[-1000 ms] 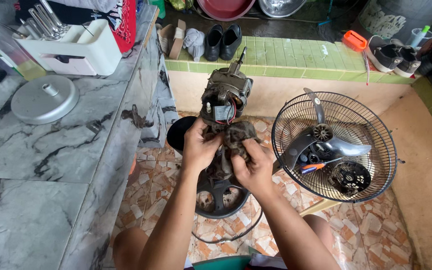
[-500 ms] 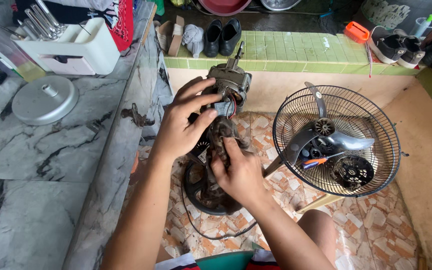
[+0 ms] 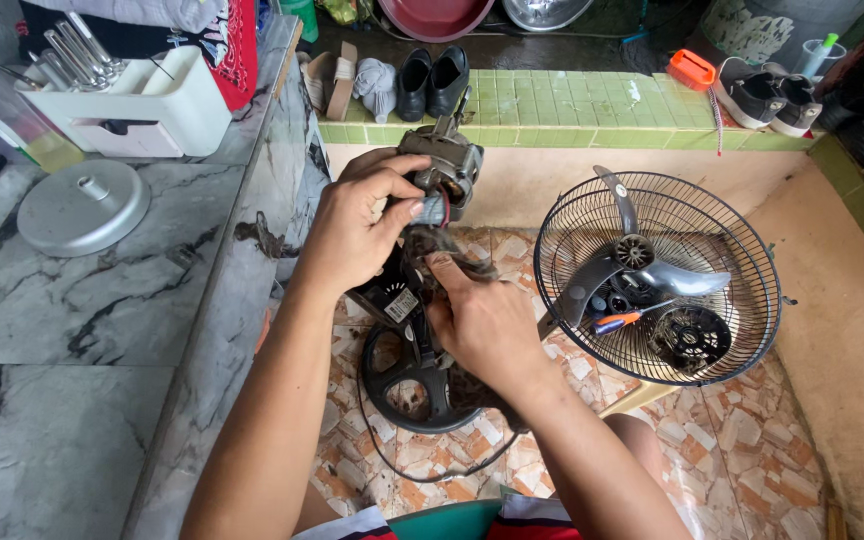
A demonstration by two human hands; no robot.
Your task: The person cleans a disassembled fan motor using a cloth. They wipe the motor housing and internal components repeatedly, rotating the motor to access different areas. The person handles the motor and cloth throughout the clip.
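Grey metal fan motor (image 3: 449, 165) gripped by left hand (image 3: 357, 228); right hand (image 3: 482, 320) pinches dusty black motor housing (image 3: 402, 295) below.

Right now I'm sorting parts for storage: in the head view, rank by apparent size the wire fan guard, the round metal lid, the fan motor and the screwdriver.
1. wire fan guard
2. round metal lid
3. fan motor, partly hidden by the left hand, so its rank is unsure
4. screwdriver

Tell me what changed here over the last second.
The left hand rose from the lower housing and gripped the motor. The right hand shifted left onto the parts beneath it. The fan guard with the blade and screwdriver stayed put.
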